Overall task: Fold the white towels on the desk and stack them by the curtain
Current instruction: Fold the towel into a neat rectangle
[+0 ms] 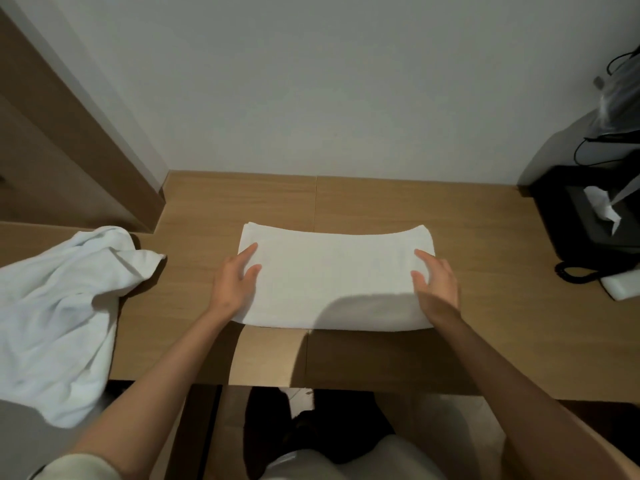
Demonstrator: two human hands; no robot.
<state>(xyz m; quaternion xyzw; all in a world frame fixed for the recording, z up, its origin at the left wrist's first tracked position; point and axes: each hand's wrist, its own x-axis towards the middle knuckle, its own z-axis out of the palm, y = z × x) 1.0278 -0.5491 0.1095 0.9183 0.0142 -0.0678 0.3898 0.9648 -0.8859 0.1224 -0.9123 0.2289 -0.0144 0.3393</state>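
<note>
Fingers of left hand (235, 279) and right hand (437, 279) spread flat on folded towel (332, 278), mid-desk (485, 237). Crumpled towel (59, 306) at left still unfolded; nothing stacked yet, curtain unseen.

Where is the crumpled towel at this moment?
In the head view, the crumpled towel lies at the left end of the desk, left of the left hand and the folded towel.

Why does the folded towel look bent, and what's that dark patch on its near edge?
Head view: the wide-angle lens bows the far edge of the folded towel; also in the head view, the dark patch is a shadow falling across towel and desk.
</note>
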